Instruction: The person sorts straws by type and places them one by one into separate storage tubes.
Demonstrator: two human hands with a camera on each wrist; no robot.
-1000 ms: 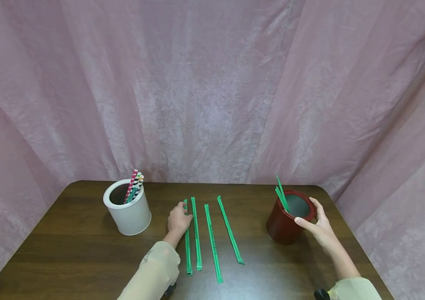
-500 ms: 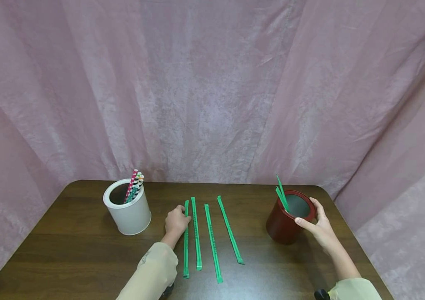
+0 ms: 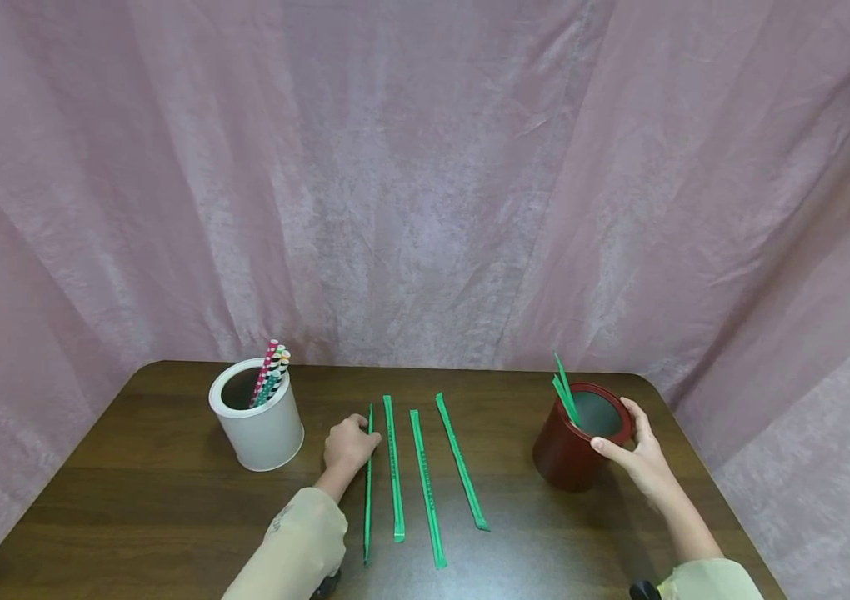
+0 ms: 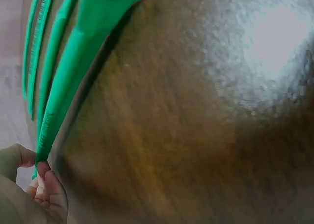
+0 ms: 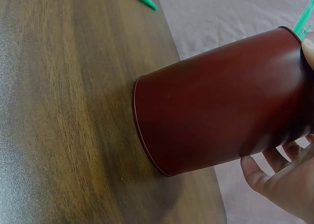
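My left hand [image 3: 347,442] pinches the leftmost green paper-wrapped straw [image 3: 368,512] near its far end. In the left wrist view, thumb and fingertips hold that wrapped straw [image 4: 66,82], seen edge-on from the head. To its right lie three more green wrapped straws [image 3: 394,475], side by side on the brown table [image 3: 132,500]. My right hand [image 3: 642,458] grips a dark red cylindrical canister [image 3: 563,450] near its rim, thumb at the front and fingers round the far side. Several green wrapped straws [image 3: 562,392] lean out of this canister's left side.
On the left stands a white canister [image 3: 267,437] with several patterned straws [image 3: 269,375], pink-dotted and striped, leaning at its right rim. A pink curtain [image 3: 425,183] hangs behind the table's back edge.
My left hand has shifted slightly left and nearer with the leftmost straw, which has turned onto its narrow edge. The right hand stays on the red canister.
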